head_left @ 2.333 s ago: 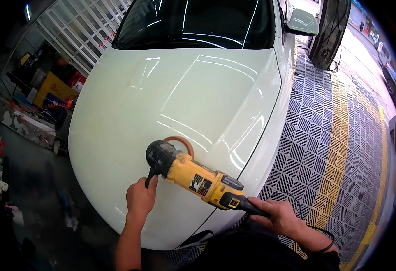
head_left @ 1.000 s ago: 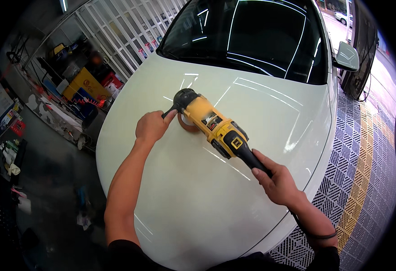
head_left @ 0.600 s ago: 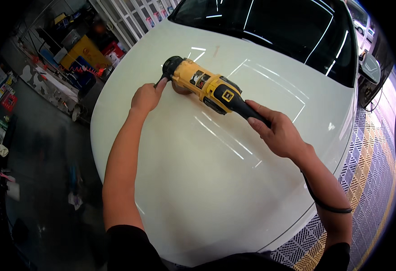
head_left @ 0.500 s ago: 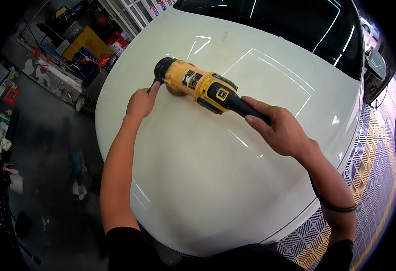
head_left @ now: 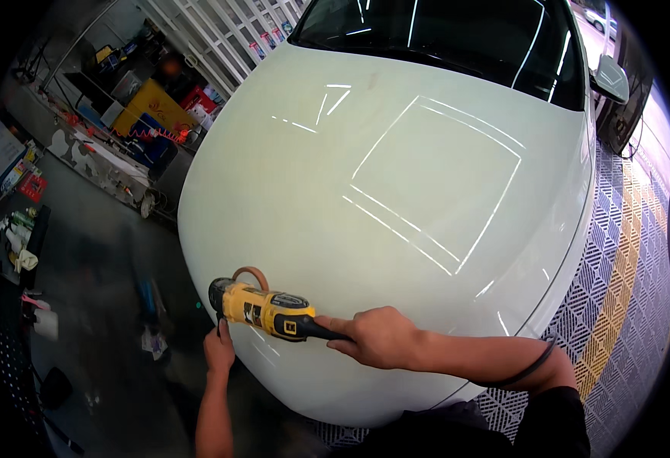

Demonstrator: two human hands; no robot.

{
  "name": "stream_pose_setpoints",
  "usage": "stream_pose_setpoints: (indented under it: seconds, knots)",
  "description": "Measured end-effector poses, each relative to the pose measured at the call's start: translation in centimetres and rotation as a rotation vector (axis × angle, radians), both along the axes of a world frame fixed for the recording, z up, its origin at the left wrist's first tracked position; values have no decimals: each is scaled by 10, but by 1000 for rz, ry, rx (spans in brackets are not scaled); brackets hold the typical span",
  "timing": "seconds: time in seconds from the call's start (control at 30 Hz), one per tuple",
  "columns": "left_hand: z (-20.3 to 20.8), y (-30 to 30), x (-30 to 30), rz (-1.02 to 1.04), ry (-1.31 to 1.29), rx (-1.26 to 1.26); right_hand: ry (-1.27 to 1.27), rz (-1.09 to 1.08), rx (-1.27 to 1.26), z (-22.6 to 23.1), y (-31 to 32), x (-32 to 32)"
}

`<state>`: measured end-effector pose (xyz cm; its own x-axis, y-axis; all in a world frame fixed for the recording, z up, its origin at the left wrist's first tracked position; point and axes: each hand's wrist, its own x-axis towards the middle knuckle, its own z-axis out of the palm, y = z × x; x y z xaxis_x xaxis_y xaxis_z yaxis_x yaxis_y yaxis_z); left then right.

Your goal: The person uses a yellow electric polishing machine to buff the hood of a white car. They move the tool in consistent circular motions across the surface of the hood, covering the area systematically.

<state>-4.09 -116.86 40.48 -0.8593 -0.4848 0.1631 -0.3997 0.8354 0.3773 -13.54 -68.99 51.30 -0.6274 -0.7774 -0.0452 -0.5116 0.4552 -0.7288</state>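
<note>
Upper left of frame: yellow box (head_left: 150,105). Lower left: left hand (head_left: 218,353), fingers gripping side handle (head_left: 220,324) of yellow-black polisher (head_left: 258,307), which sits at lower edge of white hood (head_left: 289,175). Lower centre: right hand (head_left: 384,336), fingers closed round rear handle (head_left: 326,330). Far right: patterned floor tiles (head_left: 579,282).

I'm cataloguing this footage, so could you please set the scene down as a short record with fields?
Tool: yellow and black polisher, its head toward the left
Left hand: closed on the black side handle
Right hand: closed on the black rear handle
Surface: white car hood with bright line reflections
Pad: brown-rimmed, by the hood's front left edge; contact unclear
Windshield: dark, beyond the hood
Floor at right: patterned tiles with a yellow band
</note>
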Motion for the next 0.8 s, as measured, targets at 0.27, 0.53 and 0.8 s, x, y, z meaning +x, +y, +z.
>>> stream_pose_setpoints:
  seconds: [0.27, 0.53, 0.8]
  knots:
    - [58, 69, -127, -136, -128, -42, -14, -180, -11, 5, 71, -38]
    - [106, 184, -363, -340, -81, -132, 63, -522, -89, 42, 157, -134]
    - [146, 316, -505, -464, -128, -238, -24, -823, -96, 67, 232, -186]
